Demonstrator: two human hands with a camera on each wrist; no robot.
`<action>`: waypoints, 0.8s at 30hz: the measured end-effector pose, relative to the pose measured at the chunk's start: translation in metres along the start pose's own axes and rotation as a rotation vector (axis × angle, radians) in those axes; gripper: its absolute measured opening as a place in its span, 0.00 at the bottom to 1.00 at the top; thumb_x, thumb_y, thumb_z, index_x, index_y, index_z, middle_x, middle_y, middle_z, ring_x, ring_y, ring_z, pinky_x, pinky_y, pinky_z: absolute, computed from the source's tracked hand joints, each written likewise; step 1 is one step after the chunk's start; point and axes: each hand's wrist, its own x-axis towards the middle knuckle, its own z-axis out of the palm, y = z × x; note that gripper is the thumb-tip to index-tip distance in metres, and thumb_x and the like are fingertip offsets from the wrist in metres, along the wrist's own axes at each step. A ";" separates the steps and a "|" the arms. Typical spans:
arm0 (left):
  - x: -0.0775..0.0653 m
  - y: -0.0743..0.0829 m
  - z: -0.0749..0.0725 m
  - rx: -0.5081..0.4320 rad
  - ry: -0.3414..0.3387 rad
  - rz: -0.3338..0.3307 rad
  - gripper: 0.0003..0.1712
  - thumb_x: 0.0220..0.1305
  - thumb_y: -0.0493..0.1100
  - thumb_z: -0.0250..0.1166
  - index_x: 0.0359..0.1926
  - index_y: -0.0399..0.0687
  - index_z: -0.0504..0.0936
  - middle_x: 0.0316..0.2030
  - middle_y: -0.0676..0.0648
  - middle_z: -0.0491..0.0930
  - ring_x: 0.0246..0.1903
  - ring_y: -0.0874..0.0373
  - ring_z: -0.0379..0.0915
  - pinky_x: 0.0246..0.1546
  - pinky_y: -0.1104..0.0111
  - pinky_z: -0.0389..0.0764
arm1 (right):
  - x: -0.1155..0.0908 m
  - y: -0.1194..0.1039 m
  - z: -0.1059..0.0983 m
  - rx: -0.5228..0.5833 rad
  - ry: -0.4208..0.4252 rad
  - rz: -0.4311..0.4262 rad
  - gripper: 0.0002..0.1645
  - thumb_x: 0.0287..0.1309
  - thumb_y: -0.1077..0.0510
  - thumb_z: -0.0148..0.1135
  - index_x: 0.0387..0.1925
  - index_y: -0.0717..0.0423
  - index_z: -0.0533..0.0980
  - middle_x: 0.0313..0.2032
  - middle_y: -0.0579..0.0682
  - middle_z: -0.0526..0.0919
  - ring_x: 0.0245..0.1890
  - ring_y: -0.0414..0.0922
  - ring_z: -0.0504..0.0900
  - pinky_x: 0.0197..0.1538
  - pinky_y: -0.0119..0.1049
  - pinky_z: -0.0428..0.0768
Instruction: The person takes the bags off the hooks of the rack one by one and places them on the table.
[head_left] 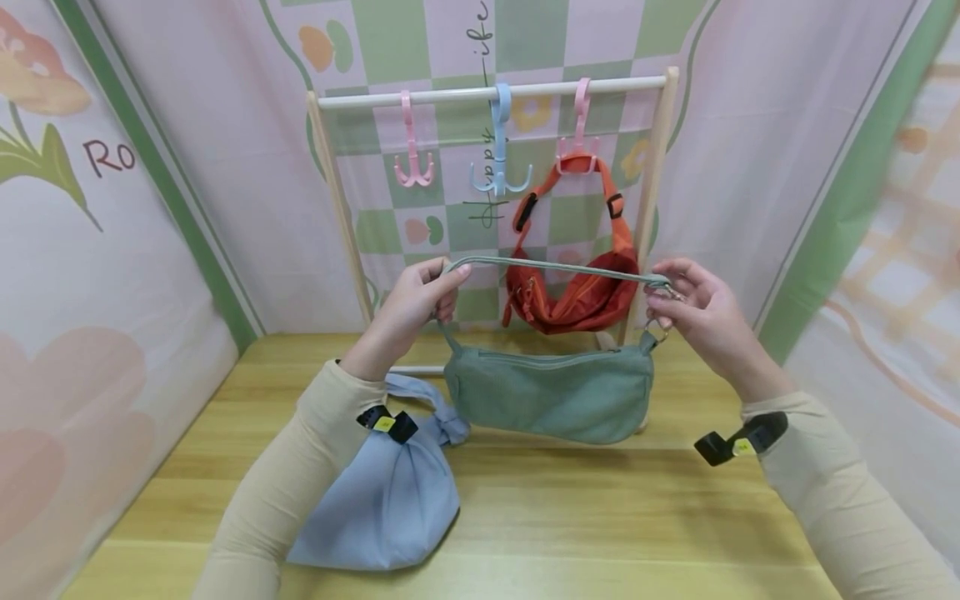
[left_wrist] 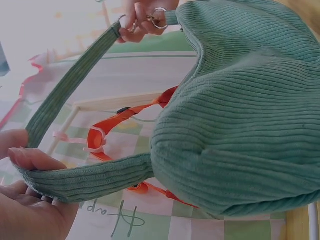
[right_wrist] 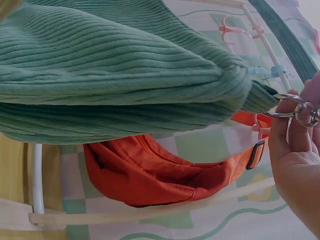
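A green corduroy shoulder bag point(head_left: 551, 392) hangs in the air above the table, its zipper side up. My left hand point(head_left: 416, 304) pinches its strap point(head_left: 555, 266) near the left end, thumb on top. At the other end my right hand point(head_left: 697, 304) holds the strap by its metal clasp, beside the ring point(right_wrist: 280, 105) on the bag. Between the hands the strap is stretched nearly straight. Behind the bag, a red-orange waist bag point(head_left: 577, 292) hangs by its strap from the right pink hook point(head_left: 581, 125). The green bag's underside is off the tabletop.
A light blue knotted bag point(head_left: 390, 500) lies on the wooden table point(head_left: 600, 517) at the left, partly under my left forearm. The rack's white bar point(head_left: 450, 95) also carries a left pink hook point(head_left: 408, 142) and a blue hook point(head_left: 500, 142). Fabric walls surround the table.
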 end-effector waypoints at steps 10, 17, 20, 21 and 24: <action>-0.004 0.000 -0.004 0.012 -0.051 -0.023 0.14 0.66 0.45 0.60 0.26 0.45 0.68 0.16 0.52 0.61 0.17 0.60 0.57 0.23 0.69 0.62 | -0.006 0.003 -0.008 0.075 -0.017 -0.019 0.15 0.65 0.73 0.48 0.52 0.67 0.69 0.36 0.54 0.82 0.25 0.40 0.78 0.36 0.29 0.82; -0.007 0.001 -0.006 0.030 -0.070 -0.038 0.11 0.66 0.44 0.60 0.28 0.45 0.71 0.16 0.52 0.64 0.18 0.61 0.60 0.23 0.70 0.66 | -0.011 0.005 -0.011 0.048 -0.024 -0.006 0.14 0.66 0.72 0.47 0.51 0.65 0.71 0.37 0.53 0.83 0.28 0.41 0.80 0.38 0.29 0.82; -0.009 0.001 -0.007 0.028 -0.070 -0.037 0.10 0.66 0.44 0.59 0.30 0.45 0.72 0.16 0.52 0.66 0.18 0.61 0.61 0.23 0.70 0.68 | -0.012 0.006 -0.012 0.040 -0.018 -0.021 0.15 0.65 0.71 0.47 0.52 0.65 0.70 0.39 0.54 0.83 0.32 0.42 0.81 0.40 0.29 0.82; -0.009 0.001 -0.007 0.028 -0.069 -0.036 0.10 0.67 0.44 0.59 0.31 0.45 0.72 0.16 0.52 0.66 0.19 0.61 0.62 0.23 0.70 0.68 | -0.012 0.006 -0.012 0.042 -0.015 -0.030 0.15 0.65 0.71 0.47 0.52 0.65 0.69 0.39 0.54 0.83 0.33 0.42 0.81 0.40 0.28 0.81; -0.010 0.000 -0.007 0.027 -0.061 -0.031 0.08 0.68 0.44 0.57 0.35 0.45 0.74 0.17 0.52 0.67 0.19 0.60 0.63 0.24 0.70 0.70 | -0.013 0.007 -0.012 0.061 -0.007 -0.054 0.14 0.66 0.71 0.47 0.52 0.66 0.69 0.40 0.54 0.82 0.35 0.43 0.82 0.41 0.29 0.82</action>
